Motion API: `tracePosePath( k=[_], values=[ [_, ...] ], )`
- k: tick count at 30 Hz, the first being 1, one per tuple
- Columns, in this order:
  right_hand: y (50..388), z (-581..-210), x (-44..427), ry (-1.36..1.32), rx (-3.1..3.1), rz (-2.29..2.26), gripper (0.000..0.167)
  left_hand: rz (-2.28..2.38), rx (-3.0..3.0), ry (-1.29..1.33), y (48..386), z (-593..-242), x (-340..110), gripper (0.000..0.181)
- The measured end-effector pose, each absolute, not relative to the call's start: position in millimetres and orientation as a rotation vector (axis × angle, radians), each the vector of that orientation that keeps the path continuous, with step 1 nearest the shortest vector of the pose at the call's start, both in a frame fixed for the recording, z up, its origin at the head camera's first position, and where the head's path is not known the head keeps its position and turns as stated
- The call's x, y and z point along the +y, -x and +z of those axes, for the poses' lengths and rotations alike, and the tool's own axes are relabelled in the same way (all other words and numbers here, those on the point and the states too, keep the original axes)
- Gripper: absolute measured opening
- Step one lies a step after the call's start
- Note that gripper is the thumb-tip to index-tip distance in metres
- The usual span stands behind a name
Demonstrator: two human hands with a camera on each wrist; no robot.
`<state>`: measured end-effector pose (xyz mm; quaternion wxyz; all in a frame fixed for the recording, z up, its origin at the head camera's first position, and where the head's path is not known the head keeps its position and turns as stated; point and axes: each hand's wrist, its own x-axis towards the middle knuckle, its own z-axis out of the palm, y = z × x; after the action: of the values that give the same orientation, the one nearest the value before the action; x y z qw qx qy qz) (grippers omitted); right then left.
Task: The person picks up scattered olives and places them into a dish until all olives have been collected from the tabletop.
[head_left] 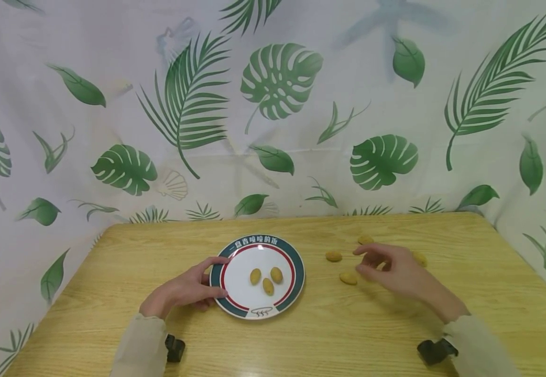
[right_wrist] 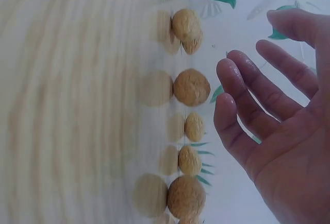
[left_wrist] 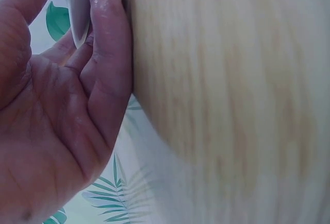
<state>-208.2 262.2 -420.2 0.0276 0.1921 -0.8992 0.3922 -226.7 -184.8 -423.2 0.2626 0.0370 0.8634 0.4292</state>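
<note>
My left hand (head_left: pixel 185 285) grips the left rim of a round white plate (head_left: pixel 242 262) with a dark green and red border. Its thumb lies over the rim and other fingers are beneath, as the left wrist view also shows. On the plate lie three small tan, nut-like ovals (head_left: pixel 268 286). My right hand (head_left: pixel 397 269) hovers over the table right of the plate, fingers spread and loosely bent, with nothing visible in it. Near its fingertips are a tan oval (head_left: pixel 348 278) and another (head_left: pixel 334 256). The right wrist view shows several rough, nut-like pieces (right_wrist: pixel 192 87) beside the hand.
A third loose oval (head_left: pixel 365 240) lies behind the right hand's fingers, and one more (head_left: pixel 419 258) is partly hidden beyond the hand. The wooden table (head_left: pixel 301 340) ends at a leaf-printed cloth (head_left: pixel 310 173) at the back. Each wrist wears a small black device (head_left: pixel 435 351).
</note>
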Motion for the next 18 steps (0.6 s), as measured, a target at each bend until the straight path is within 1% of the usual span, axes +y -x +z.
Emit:
tracePosePath(
  k=[18],
  values=[
    [207,-424,282,-0.490,-2.813,1.092,0.031,1.173,2.332,-0.139,228,-425,-189,0.073]
  ],
)
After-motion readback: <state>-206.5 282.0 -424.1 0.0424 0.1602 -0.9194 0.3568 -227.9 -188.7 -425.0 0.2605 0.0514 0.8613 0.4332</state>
